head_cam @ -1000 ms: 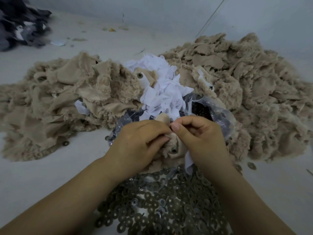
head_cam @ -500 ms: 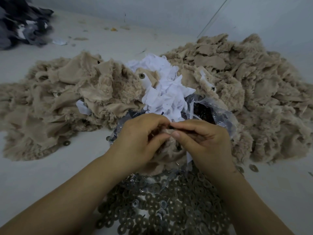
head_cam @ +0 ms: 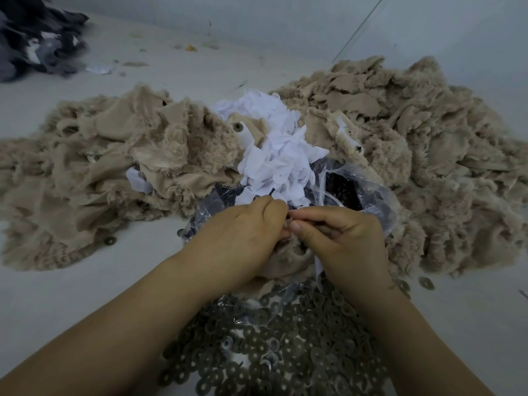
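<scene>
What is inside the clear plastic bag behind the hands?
Small dark pieces show in the mouth of the clear plastic bag. White scraps cover part of it; the left hand and right hand hide its near edge.

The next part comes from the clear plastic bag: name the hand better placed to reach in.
Probably the right hand: the mouth of the clear plastic bag opens just beyond it, while the left hand sits farther off, gripping the tan plush fabric piece.

Pale surface (head_cam: pixel 65 310) carries tan plush heaps (head_cam: pixel 100 172), scattered washers (head_cam: pixel 285 352), dark scraps (head_cam: pixel 34 38).
</scene>
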Demonstrator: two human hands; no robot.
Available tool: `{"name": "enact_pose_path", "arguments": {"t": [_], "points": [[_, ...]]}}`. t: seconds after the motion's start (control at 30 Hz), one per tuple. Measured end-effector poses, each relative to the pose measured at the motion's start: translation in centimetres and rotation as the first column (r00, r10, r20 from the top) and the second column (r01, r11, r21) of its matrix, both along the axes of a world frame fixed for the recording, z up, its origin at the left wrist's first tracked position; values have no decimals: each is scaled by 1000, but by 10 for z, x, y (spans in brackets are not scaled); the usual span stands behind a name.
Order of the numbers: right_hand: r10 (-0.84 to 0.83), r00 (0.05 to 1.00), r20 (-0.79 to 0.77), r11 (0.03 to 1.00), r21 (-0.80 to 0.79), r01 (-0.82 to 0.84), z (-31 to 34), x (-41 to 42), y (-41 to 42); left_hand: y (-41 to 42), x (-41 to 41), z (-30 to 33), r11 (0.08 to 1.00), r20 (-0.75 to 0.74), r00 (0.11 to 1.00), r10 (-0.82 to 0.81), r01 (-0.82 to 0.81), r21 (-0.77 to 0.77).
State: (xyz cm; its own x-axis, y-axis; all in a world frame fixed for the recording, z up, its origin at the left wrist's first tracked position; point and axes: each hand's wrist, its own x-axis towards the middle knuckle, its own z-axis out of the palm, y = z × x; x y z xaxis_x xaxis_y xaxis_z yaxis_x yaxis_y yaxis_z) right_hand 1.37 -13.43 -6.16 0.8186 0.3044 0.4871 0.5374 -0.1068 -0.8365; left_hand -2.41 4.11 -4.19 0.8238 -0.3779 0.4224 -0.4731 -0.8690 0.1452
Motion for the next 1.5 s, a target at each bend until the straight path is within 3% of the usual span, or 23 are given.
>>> {"name": "enact_pose_path", "arguments": {"t": [0.23, 0.4, 0.5, 0.63, 0.7, 0.77, 1.0, 1.1, 1.2, 1.33, 1.43, 1.5], "points": [[-85, 993, 85, 993, -75, 91, 1, 1, 2, -6, 3, -4, 999, 29, 999, 15, -16, 29], [-276, 956, 103, 947, -141, 288, 16, 3, -6, -2, 19, 6, 948, -61, 998, 28, -46, -314], [-400, 916, 28, 884, -250, 394, 21, 10, -13, 5, 27, 6, 923, -31, 999, 26, -36, -383], [-281, 932, -231, 934, -288, 210, 23, 7, -13, 7, 31, 0, 822, -49, 997, 66, -82, -564], [-198, 936, -290, 956, -267, 119, 21, 6, -10, 7, 33, -3, 761, -79, 993, 82, -114, -638], [-211, 932, -293, 963, -228, 146, 18, 5, -9, 6, 34, -4, 701, -119, 989, 88, -147, -698], [-150, 904, -401, 983, -159, 93, 19, 3, -6, 0, 33, -12, 643, -190, 950, 249, -309, -701], [-196, 931, -307, 960, -253, 119, 17, 3, -3, -5, 23, -8, 750, 14, 953, 302, -229, -621], [-218, 958, -185, 903, -410, 126, 16, 4, -2, -19, 12, -1, 842, 152, 979, 139, -36, -538], [-183, 973, -141, 776, -628, 55, 20, 1, 5, -37, 5, 7, 839, -16, 996, 89, -84, -537], [-232, 957, -173, 753, -655, 64, 23, -2, 9, -44, 7, 5, 801, -100, 982, 158, -187, -569], [-156, 980, -120, 732, -681, 33, 27, -5, 9, -44, 9, 3, 730, -144, 977, 155, -212, -649]]}}
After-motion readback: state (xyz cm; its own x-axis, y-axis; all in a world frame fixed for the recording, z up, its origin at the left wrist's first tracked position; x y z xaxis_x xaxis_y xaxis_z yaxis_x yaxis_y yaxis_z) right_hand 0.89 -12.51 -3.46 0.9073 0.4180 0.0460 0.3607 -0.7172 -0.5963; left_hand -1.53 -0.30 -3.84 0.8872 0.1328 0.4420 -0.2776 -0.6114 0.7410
